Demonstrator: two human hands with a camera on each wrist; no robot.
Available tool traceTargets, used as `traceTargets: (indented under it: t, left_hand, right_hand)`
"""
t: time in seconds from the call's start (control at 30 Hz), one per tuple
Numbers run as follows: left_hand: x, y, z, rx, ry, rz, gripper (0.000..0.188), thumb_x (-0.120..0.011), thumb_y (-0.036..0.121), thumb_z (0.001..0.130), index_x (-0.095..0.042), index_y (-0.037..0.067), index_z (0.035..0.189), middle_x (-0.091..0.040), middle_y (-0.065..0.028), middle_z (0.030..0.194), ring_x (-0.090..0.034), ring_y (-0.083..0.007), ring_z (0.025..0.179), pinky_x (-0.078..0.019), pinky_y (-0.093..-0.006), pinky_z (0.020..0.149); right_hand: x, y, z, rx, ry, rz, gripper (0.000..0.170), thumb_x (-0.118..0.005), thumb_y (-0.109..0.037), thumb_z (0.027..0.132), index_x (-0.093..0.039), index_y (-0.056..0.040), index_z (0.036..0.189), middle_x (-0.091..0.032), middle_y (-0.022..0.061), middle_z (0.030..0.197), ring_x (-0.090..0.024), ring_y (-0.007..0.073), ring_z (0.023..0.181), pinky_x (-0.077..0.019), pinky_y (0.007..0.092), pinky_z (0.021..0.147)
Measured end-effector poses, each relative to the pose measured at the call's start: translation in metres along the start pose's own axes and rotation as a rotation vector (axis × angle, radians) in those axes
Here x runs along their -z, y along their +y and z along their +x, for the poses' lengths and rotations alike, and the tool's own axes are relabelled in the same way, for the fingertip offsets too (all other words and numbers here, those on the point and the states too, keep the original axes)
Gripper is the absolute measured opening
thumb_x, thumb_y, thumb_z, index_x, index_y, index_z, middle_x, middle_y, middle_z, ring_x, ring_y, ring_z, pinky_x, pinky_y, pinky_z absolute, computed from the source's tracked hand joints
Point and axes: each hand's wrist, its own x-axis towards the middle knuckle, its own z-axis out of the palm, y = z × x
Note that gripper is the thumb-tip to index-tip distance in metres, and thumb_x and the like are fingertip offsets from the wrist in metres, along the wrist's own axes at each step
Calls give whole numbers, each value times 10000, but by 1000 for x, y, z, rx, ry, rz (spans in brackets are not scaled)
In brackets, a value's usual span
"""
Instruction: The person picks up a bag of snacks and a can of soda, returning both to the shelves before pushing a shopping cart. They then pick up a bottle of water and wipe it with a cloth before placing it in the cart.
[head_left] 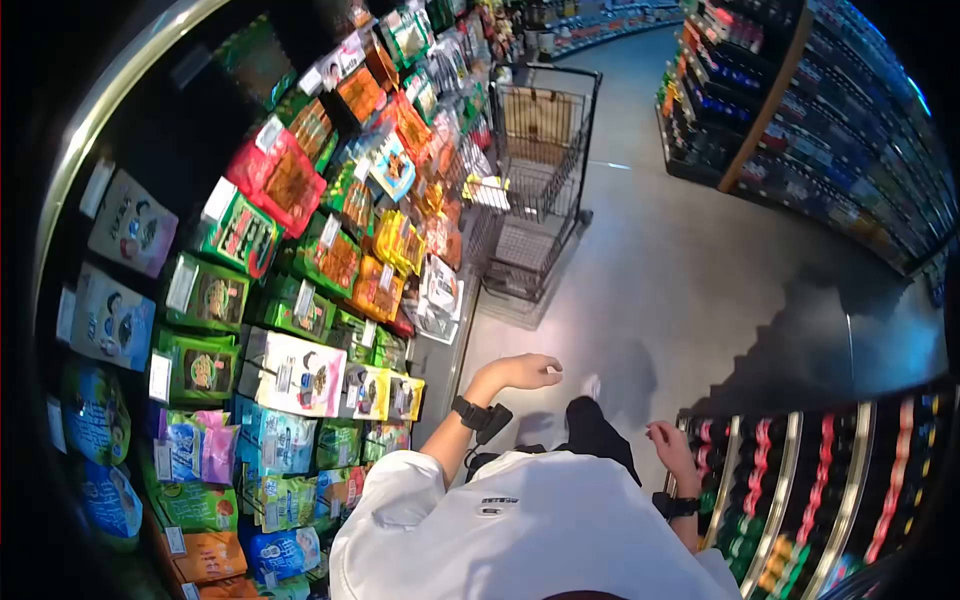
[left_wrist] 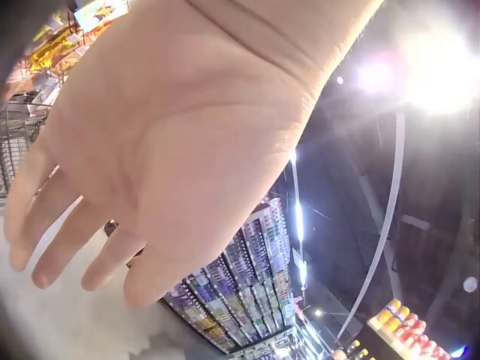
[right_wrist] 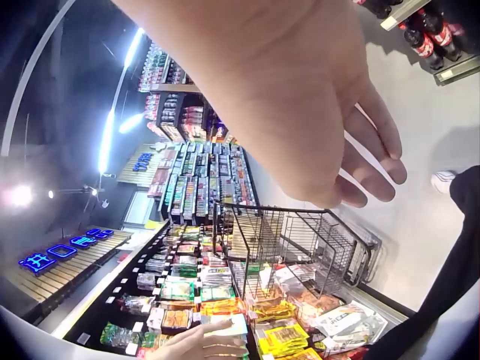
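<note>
Hanging apart, empty and loose-fingered, the bare left hand and bare right hand would probably work best by approaching squarely before grasping; the black wire-mesh shopping cart stands ahead, beside glossy multicoloured plastic snack packets. Only the right-wrist view shows glowing blue sign characters.
</note>
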Motion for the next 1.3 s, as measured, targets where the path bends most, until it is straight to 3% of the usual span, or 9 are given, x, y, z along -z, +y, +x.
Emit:
traceTargets:
  t: [0.07,0.1,0.17,0.43,0.7,0.83,0.97,1.13,1.3]
  left_hand:
    - [19,-21,-20,-39,89,-35,511,-589,425,1002,-618,52,1350,-686,-260,1233,-664,-362,1153,-508,-407,1000]
    - [51,13,74,-4,128,-86,509,-587,419,1011,-611,40,1350,-690,-247,1224,-667,-351,1142,-515,-407,987]
    - [102,19,84,106,250,-70,504,-583,406,1028,-597,18,1349,-699,-222,1206,-675,-328,1119,-528,-407,962]
    - [216,-19,95,171,587,-320,434,-591,352,1029,-627,25,1312,-716,-172,1181,-679,-269,1089,-523,-366,945]
    - [288,-93,95,494,986,-287,391,-595,324,1023,-629,30,1279,-720,-173,1093,-683,-265,1007,-527,-374,914]
    - [287,-104,100,415,1300,-507,409,-611,332,1020,-619,22,1285,-722,-134,1001,-681,-237,913,-537,-375,842]
    - [284,-85,103,654,1243,-686,391,-617,299,1025,-621,9,1287,-684,-73,912,-609,-128,836,-510,-293,794]
    - [237,-51,134,899,1458,-811,404,-591,331,1047,-637,3,1278,-716,-118,1000,-665,-171,937,-520,-305,813]
    - [212,42,192,1149,1659,-1334,371,-540,347,1076,-657,14,1191,-668,-23,927,-588,-133,858,-505,-326,779]
  right_hand:
    - [-4,-15,31,65,45,-63,230,-588,-174,1014,-691,21,1079,-734,191,911,-734,296,839,-549,360,741]
    - [87,1,114,54,37,-81,225,-589,-171,1013,-687,24,1068,-732,191,906,-730,297,829,-549,363,736]
    - [109,-20,196,113,57,-15,217,-592,-164,1011,-681,30,1045,-727,189,897,-723,300,810,-550,370,726]
    - [112,-112,468,307,-90,115,224,-579,-165,1035,-696,26,1049,-735,107,868,-709,162,809,-549,296,747]
    - [37,-206,643,406,-456,145,260,-565,-185,1053,-696,39,1054,-709,47,893,-647,121,818,-525,278,760]
    - [14,-249,747,450,-717,164,246,-527,-170,1070,-670,28,1101,-664,34,892,-579,104,808,-495,253,763]
    - [-40,-272,845,288,-844,198,246,-537,-166,1060,-689,27,1074,-691,43,853,-628,96,787,-513,276,697]
    - [-151,-243,965,285,-1171,-128,205,-549,-146,1027,-654,23,1078,-679,49,891,-632,119,775,-527,275,695]
    - [-259,-193,1024,525,-1056,-463,245,-590,-140,905,-635,39,1067,-656,110,812,-645,175,759,-536,346,691]
